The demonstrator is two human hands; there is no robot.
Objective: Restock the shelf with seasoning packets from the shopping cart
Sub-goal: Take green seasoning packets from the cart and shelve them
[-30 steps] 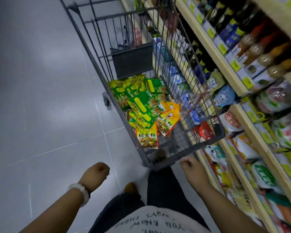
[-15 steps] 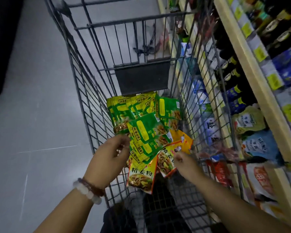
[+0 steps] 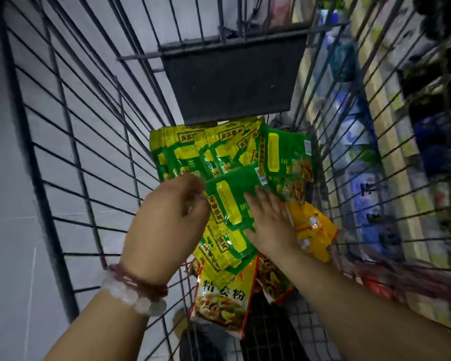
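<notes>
Several green-and-yellow seasoning packets (image 3: 229, 201) lie heaped in the wire shopping cart (image 3: 89, 157), with orange-yellow packets (image 3: 313, 227) beside and below them. My left hand (image 3: 167, 225), with bead bracelets on its wrist, has its fingers curled at the left edge of the top green packet. My right hand (image 3: 268, 222) lies flat with straight fingers on the right part of the same green pile. Whether the left fingers pinch the packet is hidden by the back of the hand.
A dark folded child-seat flap (image 3: 232, 79) closes the cart's far end. The store shelf (image 3: 391, 131) with blue and dark products runs along the right, seen blurred through the cart's wires. Grey floor tiles (image 3: 8, 204) lie to the left.
Both hands moved from the cart's near rim down into the cart and onto the green packets. The view has closed in on the cart.
</notes>
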